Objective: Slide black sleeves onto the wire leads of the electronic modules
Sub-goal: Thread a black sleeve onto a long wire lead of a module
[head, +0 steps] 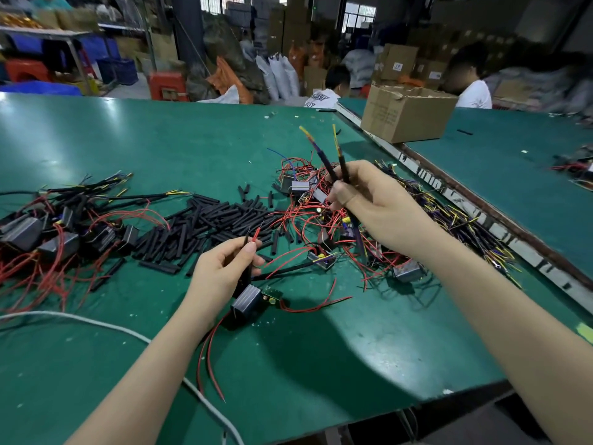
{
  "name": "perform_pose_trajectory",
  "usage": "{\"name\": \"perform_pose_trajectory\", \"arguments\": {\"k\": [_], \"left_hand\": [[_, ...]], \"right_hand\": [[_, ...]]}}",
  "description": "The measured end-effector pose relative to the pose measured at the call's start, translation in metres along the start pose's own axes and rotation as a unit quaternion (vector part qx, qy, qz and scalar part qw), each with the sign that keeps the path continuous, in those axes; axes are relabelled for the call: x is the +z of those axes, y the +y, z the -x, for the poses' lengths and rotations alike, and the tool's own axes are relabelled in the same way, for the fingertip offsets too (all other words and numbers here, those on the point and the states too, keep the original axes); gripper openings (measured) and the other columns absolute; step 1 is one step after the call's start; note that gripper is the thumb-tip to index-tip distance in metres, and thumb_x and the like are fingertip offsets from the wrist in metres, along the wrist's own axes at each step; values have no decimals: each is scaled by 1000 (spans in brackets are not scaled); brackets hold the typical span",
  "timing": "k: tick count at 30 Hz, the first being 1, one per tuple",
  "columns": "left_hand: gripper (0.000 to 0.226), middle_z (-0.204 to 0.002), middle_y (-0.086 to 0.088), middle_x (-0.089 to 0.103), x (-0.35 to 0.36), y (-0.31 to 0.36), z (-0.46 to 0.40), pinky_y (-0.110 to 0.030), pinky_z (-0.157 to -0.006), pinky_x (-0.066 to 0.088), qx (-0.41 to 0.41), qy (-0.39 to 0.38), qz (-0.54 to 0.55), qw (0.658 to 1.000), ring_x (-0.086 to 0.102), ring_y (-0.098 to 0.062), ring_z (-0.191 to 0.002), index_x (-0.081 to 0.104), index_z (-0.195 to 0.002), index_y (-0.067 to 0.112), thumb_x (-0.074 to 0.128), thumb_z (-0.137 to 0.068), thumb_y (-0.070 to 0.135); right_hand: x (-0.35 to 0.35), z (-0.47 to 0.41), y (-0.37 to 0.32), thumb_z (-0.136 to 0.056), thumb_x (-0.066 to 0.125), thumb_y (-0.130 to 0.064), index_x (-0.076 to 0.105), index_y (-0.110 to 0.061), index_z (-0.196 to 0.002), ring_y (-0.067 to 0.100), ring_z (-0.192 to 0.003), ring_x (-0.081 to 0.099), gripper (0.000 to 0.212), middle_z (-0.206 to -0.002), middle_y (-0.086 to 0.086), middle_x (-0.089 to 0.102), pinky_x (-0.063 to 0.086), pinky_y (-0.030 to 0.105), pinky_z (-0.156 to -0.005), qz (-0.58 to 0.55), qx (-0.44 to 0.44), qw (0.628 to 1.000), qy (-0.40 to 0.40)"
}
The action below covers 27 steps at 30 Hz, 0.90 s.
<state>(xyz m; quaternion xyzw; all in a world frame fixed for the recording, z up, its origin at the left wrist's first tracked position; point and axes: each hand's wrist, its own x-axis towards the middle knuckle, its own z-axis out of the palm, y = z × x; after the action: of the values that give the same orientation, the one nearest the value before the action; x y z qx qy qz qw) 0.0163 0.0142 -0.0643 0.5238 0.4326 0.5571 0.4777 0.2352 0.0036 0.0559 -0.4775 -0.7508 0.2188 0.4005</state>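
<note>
My left hand (224,268) pinches a red and a black wire lead (253,236) of an electronic module (248,300), a dark block with a small green board that hangs just below the hand. Its other red leads trail down over the green table (305,364). My right hand (372,200) grips two black sleeves (333,165) raised above the table, with yellow and purple wire ends sticking out of their tops. A loose heap of black sleeves (208,226) lies between the hands and beyond them.
Modules with sleeved leads (64,226) are piled at the left. A tangle of red-wired modules (321,220) sits under my right hand, and yellow-purple wires (465,226) lie along the table's right edge. A cardboard box (404,114) stands behind. A white cable (128,332) crosses near me. Two people sit at the back.
</note>
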Motion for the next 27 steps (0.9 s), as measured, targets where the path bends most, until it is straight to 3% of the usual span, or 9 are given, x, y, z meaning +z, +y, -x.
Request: {"name": "perform_pose_trajectory", "arguments": {"k": [5, 6, 8, 11, 13, 15, 17, 22, 27], "left_hand": [[14, -70, 3, 70, -2, -3, -1, -21, -72, 57, -6, 2, -4, 1000, 65, -10, -65, 70, -92, 19, 56, -94, 16], [14, -70, 3, 70, -2, -3, -1, -20, -71, 56, -5, 3, -5, 1000, 65, -10, -65, 70, -92, 19, 56, -94, 16], [14, -69, 3, 70, -2, -4, -2, -18, -68, 55, -5, 3, -5, 1000, 65, -9, -64, 69, -92, 19, 56, -94, 16], [14, -70, 3, 70, -3, -4, -3, -19, -70, 55, -6, 0, -3, 1000, 65, -9, -64, 70, -92, 20, 57, -93, 17], [14, -70, 3, 69, -3, -5, -2, -21, -72, 56, -5, 0, -2, 1000, 64, -9, -64, 70, -92, 20, 57, -93, 18], [14, -70, 3, 69, -3, -6, -2, -21, -71, 56, -4, 1, -2, 1000, 64, -9, -64, 70, -91, 20, 57, -93, 18], [14, -70, 3, 70, -3, -5, -2, -18, -68, 55, -5, 1, 1, 1000, 65, -8, -64, 70, -92, 20, 57, -93, 18], [14, -70, 3, 70, -3, -5, -2, -17, -68, 54, -2, 1, -8, 1000, 66, -9, -65, 70, -92, 21, 56, -94, 17], [14, -71, 3, 71, -5, -5, -1, -17, -71, 55, 3, -1, -15, 1000, 66, -9, -67, 70, -92, 23, 57, -94, 19]], "right_hand": [[2, -3, -6, -102, 39, -14, 45, -25, -98, 13, -64, 62, 13, -79, -3, 61, 51, 34, -74, -40, 14, 998, 52], [0, -4, -6, -102, 39, -13, 45, -21, -97, 14, -61, 60, 11, -77, -1, 61, 51, 35, -71, -24, 47, 998, 20], [-1, -3, -4, -102, 40, -13, 46, -16, -91, 16, -61, 60, 12, -73, -1, 62, 50, 33, -66, 64, 118, 983, -128], [1, 8, 7, -99, 46, -18, 49, -18, -85, 9, -60, 61, 15, -72, -7, 65, 47, 23, -61, 245, 152, 895, -342], [4, 14, 18, -98, 47, -20, 55, -13, -95, 13, -69, 60, 11, -81, -3, 69, 43, 23, -66, 339, 154, 837, -400], [5, 17, 31, -97, 46, -22, 56, -9, -106, 22, -87, 59, 18, -102, 7, 68, 40, 25, -69, 427, 175, 797, -389], [6, 20, 46, -99, 44, -22, 52, -6, -113, 29, -104, 57, 23, -117, 14, 60, 39, 26, -73, 463, 205, 782, -362], [8, 22, 71, -95, 48, -8, 48, -5, -115, 34, -108, 55, 20, -119, 16, 55, 47, 39, -82, 478, 234, 806, -258], [7, 21, 74, -96, 52, -15, 49, -7, -121, 34, -110, 54, 26, -119, 13, 51, 48, 41, -82, 474, 227, 821, -225]]}}
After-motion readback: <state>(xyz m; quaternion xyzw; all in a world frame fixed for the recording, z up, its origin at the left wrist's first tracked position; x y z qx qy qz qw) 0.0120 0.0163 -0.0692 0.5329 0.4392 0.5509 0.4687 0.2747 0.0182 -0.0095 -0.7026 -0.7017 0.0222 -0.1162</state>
